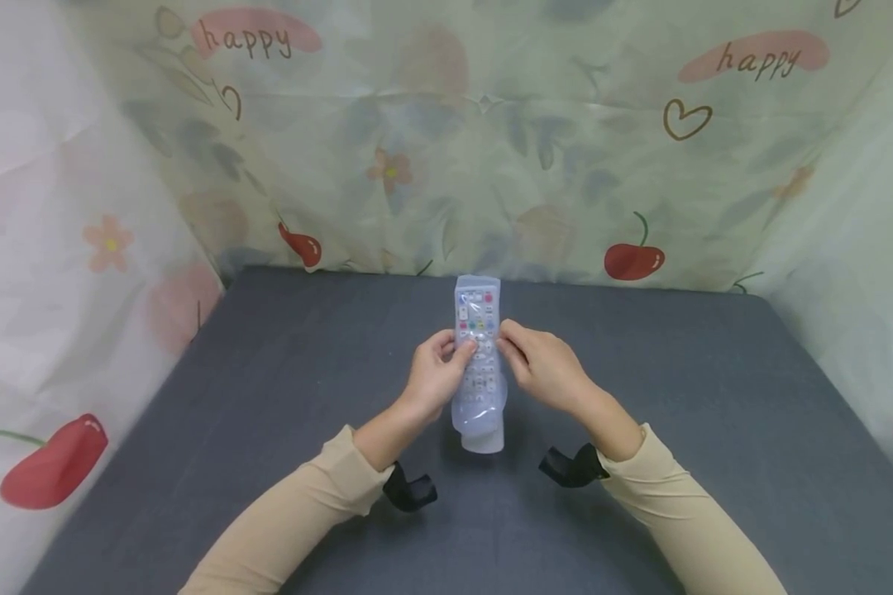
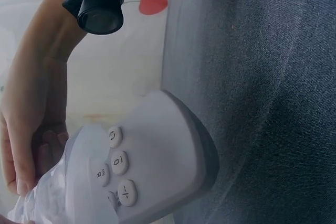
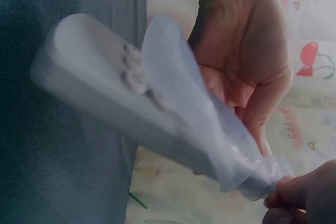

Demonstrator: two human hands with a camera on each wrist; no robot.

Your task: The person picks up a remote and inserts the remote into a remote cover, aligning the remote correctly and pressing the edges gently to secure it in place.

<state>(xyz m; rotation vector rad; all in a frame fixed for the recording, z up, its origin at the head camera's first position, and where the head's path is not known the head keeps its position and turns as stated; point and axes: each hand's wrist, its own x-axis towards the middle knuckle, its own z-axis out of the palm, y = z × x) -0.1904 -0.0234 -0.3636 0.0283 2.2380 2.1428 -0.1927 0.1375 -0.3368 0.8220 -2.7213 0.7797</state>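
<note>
Grey tabletop (image 1: 305, 355) underlies the remote (image 1: 479, 376), cherry-printed sheeting (image 1: 484, 198) behind.

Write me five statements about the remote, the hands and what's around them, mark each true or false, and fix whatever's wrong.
1. The remote sits partly inside a translucent cover. True.
2. The remote's end nearest the person is covered. False: that end sticks out bare.
3. The left hand has its thumb over the remote's front. True.
4. The right hand rests flat on the table. False: it pinches the cover.
5. Red cherries are printed on the sheet behind the table. True.
</note>
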